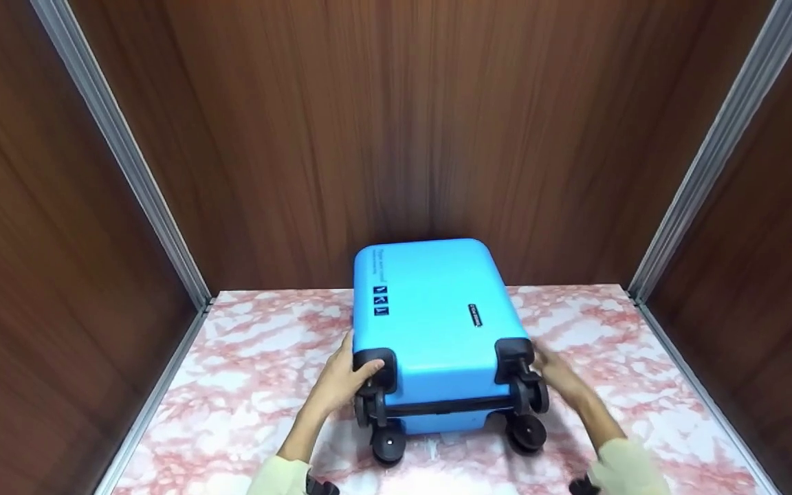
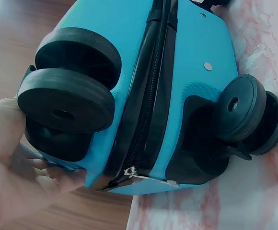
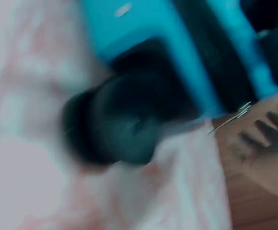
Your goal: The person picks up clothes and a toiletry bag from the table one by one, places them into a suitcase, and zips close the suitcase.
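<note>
A bright blue hard-shell suitcase [image 1: 437, 309] lies flat on a marbled tabletop, wheel end towards me. It has black corner guards and black double wheels [image 2: 64, 98]. At its near left corner my left hand [image 1: 339, 377] grips the shell, thumb over the black guard and fingers along the side. My right hand [image 1: 561, 377] is by the near right corner, beside the wheels, its fingertips partly hidden. In the right wrist view, that hand's loosely bent fingers [image 3: 268, 129] are near the shell; blur obscures any contact. A zipper [image 2: 146, 103] runs between the two halves, with a metal pull near my left fingers.
The pink-and-white marbled tabletop [image 1: 265, 357] extends on both sides of the suitcase. A brown wood-grain panel [image 1: 396, 137] rises right behind it. Similar side panels meet it at grey metal corner posts [image 1: 128, 151].
</note>
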A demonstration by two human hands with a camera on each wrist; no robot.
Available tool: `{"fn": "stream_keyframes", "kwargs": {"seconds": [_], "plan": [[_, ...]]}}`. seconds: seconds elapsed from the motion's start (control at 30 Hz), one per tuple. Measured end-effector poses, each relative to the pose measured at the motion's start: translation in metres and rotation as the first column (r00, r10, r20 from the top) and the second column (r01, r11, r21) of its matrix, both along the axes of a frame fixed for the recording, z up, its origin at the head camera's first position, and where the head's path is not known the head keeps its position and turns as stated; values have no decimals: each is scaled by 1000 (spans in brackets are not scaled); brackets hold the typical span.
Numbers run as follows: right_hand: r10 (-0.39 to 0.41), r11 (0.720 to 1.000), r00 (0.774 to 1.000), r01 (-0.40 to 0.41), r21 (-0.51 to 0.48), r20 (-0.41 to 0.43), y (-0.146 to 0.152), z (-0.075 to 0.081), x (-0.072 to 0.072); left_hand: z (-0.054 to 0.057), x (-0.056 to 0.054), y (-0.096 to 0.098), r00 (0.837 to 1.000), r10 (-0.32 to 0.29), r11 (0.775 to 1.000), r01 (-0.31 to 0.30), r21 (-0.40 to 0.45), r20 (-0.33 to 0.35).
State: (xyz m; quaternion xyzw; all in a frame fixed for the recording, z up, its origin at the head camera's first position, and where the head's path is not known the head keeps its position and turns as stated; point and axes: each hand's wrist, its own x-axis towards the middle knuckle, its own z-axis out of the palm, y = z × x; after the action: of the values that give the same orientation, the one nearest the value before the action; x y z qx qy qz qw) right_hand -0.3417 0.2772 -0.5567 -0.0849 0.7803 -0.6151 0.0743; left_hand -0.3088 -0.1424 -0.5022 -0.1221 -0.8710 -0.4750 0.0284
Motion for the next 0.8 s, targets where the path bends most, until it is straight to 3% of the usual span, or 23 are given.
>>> {"fn": "stream_keyframes", "kwargs": {"seconds": [0.07, 0.2, 0.3, 0.37, 0.43, 0.57, 0.67, 0.8], "plan": [[17, 998, 1000, -16, 55, -17, 5, -16, 9, -1, 0, -1, 1000, -13, 1000, 13, -4, -5], [63, 998, 996, -63, -3, -55, 5, -29, 22, 1, 0, -4, 997, -54, 998, 53, -35, -45], [15, 1000, 996, -14, 14, -90, 1, -28, 29, 2, -1, -6, 993, -86, 995, 82, -56, -78], [-50, 996, 988, 60, 71, -143, -3, -28, 33, 2, -2, -7, 990, -105, 993, 98, -69, -97], [-106, 977, 966, 145, 157, -235, -7, -30, 36, 2, -3, -7, 988, -116, 992, 109, -69, -106], [-139, 894, 884, 307, 327, -447, -15, -37, 39, 1, -8, -8, 985, -114, 993, 108, -56, -128], [-98, 856, 853, 335, 394, -513, -20, -40, 41, 0, -9, -9, 989, -89, 995, 83, -51, -121], [-5, 828, 812, 330, 452, -584, -25, -41, 44, 0, -8, -10, 991, -77, 996, 72, -53, -108]]}}
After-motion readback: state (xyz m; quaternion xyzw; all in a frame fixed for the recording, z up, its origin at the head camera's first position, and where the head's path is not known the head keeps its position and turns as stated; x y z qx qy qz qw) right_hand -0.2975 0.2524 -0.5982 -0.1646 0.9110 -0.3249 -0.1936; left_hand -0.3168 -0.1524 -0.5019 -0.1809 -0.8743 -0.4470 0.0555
